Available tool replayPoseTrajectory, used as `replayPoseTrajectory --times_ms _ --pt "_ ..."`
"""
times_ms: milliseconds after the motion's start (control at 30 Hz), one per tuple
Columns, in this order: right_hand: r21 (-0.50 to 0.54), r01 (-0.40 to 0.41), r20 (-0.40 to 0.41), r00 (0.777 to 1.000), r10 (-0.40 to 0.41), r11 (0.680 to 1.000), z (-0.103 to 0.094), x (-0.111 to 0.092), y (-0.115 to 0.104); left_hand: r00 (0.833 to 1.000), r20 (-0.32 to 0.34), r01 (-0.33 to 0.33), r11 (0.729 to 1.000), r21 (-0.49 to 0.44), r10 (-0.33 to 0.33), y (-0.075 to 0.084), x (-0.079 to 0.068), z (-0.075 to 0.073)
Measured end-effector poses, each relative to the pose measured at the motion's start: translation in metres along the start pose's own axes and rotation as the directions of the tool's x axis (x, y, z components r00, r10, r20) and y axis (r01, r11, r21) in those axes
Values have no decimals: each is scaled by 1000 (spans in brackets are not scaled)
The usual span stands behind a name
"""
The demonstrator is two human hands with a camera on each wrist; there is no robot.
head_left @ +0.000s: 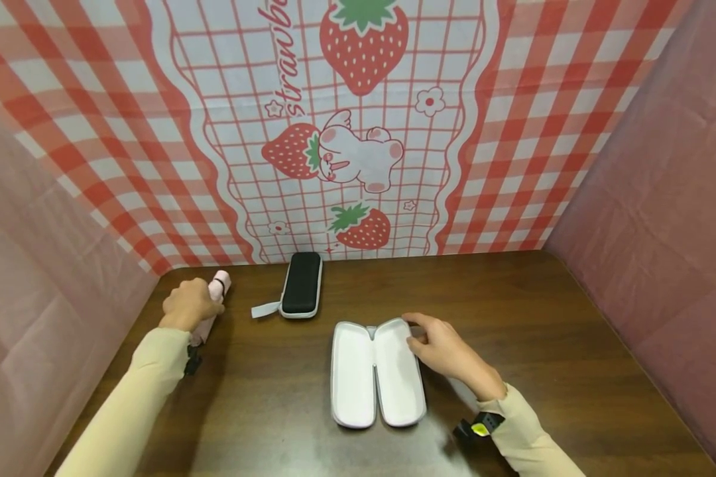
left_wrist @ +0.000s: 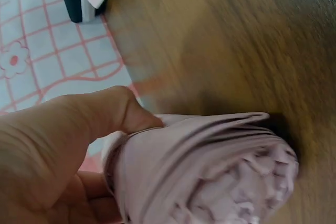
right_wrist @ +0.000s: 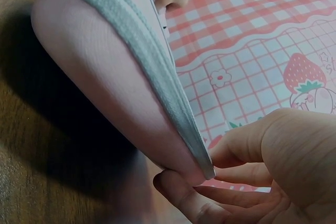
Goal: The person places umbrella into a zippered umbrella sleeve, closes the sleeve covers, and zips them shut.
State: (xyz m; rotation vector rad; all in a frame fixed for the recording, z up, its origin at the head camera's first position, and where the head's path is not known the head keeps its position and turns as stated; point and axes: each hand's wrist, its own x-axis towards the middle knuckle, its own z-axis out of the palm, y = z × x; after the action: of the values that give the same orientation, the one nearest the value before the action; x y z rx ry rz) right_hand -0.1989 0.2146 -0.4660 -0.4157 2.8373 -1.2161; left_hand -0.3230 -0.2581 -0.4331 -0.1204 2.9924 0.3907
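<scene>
My left hand (head_left: 187,306) grips a pink folded umbrella (left_wrist: 205,156) at the table's far left. In the left wrist view its bunched fabric end faces the camera, and the thumb lies over the cloth. An unzipped hard case (head_left: 353,381) with a white lining lies spread open near the middle, its two halves side by side. My right hand (head_left: 447,344) pinches the far right corner of this case. The right wrist view shows the case's pale pink shell (right_wrist: 100,56) and grey zipper band (right_wrist: 152,77), with thumb and fingers on either side of the rim.
A black zipped case (head_left: 302,285) with white trim and a white strap (head_left: 265,309) lies at the back of the brown wooden table (head_left: 483,298). A strawberry-print cloth (head_left: 364,99) hangs behind, and pink cloths (head_left: 650,146) hang at the sides.
</scene>
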Motion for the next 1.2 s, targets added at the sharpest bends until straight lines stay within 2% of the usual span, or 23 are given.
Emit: replayPoseTrajectory --times_ms 200,433,700,933,1200 --pt "-2 -1 8 1000 1 1000 1 2 0 999 28 -16 1000 -8 16 6 -10 -1" --pt "-26 3 3 1000 -2 1000 0 1 0 999 15 -45 999 -14 45 17 -24 -1" --pt "-7 -18 12 1000 18 1000 -2 -1 -2 996 -13 -84 996 -31 83 26 -36 -4" --pt "-13 -31 15 999 32 999 -2 0 -3 990 -46 -133 988 -79 130 33 -43 -4" --pt "-11 -42 24 999 42 999 -3 0 -2 987 -29 -158 980 -121 155 41 -46 -3"
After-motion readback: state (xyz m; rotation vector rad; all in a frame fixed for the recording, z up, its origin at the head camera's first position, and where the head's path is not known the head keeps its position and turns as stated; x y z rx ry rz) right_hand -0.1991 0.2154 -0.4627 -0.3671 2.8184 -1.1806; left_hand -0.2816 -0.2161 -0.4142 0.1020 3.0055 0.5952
